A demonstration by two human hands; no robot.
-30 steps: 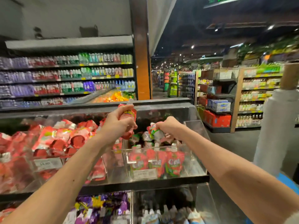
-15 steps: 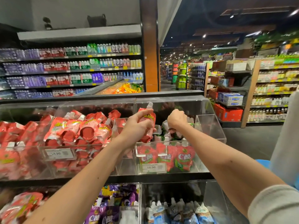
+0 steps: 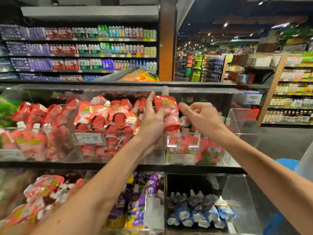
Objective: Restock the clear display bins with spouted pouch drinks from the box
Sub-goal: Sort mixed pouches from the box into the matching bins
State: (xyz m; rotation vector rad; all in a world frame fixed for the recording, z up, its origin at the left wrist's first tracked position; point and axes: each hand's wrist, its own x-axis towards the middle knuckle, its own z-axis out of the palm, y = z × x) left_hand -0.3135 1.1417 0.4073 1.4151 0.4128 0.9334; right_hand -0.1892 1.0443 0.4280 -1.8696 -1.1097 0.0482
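- The left hand (image 3: 155,120) grips a red pouch drink (image 3: 169,112) round its lower half, the forefinger stuck straight up beside it
- The pouch stands nearly upright, its white spout (image 3: 165,91) on top and reaching the top edge of the display
- It is held in the air above the divider between the middle and right bins of the upper row, not yet inside either
- The right hand (image 3: 202,118) is just beside the pouch, over the right clear bin (image 3: 240,119); its fingers are curled in and the thumb points at the pouch, but I cannot tell whether anything is pinched under them
- That right bin holds only a few red-and-green pouches (image 3: 180,147), standing against its front wall behind a price label (image 3: 183,159)
- The middle bin (image 3: 118,160) is piled high with red pouches (image 3: 108,119), and it carries a white price tag (image 3: 89,138) on the front
- The left bin (image 3: 10,155) is also filled with red pouches
- On the lower shelf there are purple pouches (image 3: 136,209) under the left arm and blue ones (image 3: 194,212) in the bin to their right, with more red pouches (image 3: 44,189) at far left, blurred
- Behind the display run long shelves of bottled drinks (image 3: 81,48), and a shop aisle (image 3: 181,72) opens to the right of an orange pillar (image 3: 166,48)
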